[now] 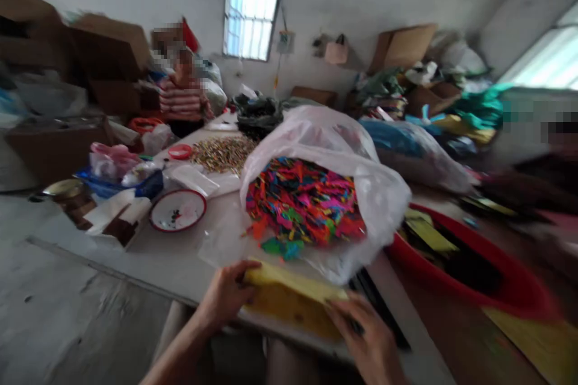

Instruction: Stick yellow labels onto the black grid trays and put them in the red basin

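My left hand [227, 293] is closed on the left end of a thin yellow sheet [289, 278], perhaps paper or cloth. At its right end my right hand [366, 328] pinches the same sheet. Stretched between both hands, the sheet lies over a darker yellow-brown flat piece [291, 310] at the table's near edge. Just beyond is a large white plastic bag [383, 192], its mouth open towards me, full of brightly coloured scraps [307, 201]. Beside my right hand lies a long black bar [383, 307]. Motion blurs the fingertips.
On the left of the table [149, 264] are a red-rimmed plate [178, 210], a white box [120, 219] and a blue basket [121, 183]. Behind lies a heap of small pieces [223, 153]. A red basin [537, 295] sits right. A person [183, 96] is at the far left.
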`<action>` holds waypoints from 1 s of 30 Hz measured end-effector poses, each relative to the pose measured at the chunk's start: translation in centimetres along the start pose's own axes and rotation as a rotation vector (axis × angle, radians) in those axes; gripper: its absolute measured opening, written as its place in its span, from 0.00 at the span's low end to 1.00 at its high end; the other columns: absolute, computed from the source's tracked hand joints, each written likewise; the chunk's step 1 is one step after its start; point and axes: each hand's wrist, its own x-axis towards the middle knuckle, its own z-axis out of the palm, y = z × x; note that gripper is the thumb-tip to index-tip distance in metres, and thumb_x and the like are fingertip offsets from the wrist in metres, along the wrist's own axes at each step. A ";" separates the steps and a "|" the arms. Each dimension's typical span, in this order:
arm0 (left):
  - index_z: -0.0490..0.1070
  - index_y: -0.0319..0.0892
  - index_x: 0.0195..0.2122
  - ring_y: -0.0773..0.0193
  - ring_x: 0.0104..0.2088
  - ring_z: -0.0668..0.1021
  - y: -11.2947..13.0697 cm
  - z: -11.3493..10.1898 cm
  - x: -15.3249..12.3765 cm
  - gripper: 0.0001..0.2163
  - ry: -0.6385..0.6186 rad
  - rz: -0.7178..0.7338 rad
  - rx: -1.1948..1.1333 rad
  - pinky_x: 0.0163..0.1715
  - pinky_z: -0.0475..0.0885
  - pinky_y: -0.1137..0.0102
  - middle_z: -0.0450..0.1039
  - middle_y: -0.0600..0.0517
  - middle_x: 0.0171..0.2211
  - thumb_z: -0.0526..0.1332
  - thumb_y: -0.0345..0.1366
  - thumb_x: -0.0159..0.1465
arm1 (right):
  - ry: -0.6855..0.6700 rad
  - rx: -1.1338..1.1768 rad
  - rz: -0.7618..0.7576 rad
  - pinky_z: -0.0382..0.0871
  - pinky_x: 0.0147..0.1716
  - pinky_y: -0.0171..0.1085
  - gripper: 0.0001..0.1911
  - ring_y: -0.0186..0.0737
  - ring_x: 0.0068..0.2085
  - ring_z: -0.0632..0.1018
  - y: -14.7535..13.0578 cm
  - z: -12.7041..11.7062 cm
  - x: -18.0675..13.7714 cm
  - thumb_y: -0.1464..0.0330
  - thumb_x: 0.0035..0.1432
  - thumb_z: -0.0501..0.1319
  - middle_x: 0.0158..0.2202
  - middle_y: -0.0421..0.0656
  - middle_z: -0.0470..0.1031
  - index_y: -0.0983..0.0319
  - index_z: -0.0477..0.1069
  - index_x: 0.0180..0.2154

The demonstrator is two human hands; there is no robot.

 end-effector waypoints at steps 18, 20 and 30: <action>0.73 0.43 0.51 0.65 0.29 0.75 -0.7 0.1 -0.2 0.23 -0.154 0.160 0.345 0.31 0.71 0.72 0.77 0.53 0.32 0.66 0.38 0.52 | -0.116 0.137 0.297 0.71 0.33 0.34 0.12 0.39 0.33 0.77 -3.7 -2.8 -3.2 0.59 0.57 0.62 0.35 0.42 0.78 0.58 0.76 0.40; 0.75 0.43 0.46 0.65 0.27 0.74 -1.2 -0.2 -0.4 0.20 -0.179 0.133 0.405 0.28 0.69 0.72 0.76 0.53 0.29 0.67 0.39 0.51 | -0.152 0.131 0.311 0.71 0.31 0.34 0.11 0.38 0.31 0.76 -4.0 -2.9 -3.2 0.59 0.56 0.62 0.33 0.41 0.78 0.58 0.76 0.37; 0.73 0.41 0.23 0.68 0.23 0.68 -4.3 1.2 -1.9 0.12 -0.253 -0.100 0.193 0.20 0.61 0.75 0.68 0.53 0.22 0.68 0.45 0.46 | -0.260 0.092 0.695 0.71 0.26 0.38 0.17 0.44 0.30 0.78 -2.5 -3.1 -6.8 0.52 0.53 0.62 0.28 0.42 0.77 0.57 0.77 0.32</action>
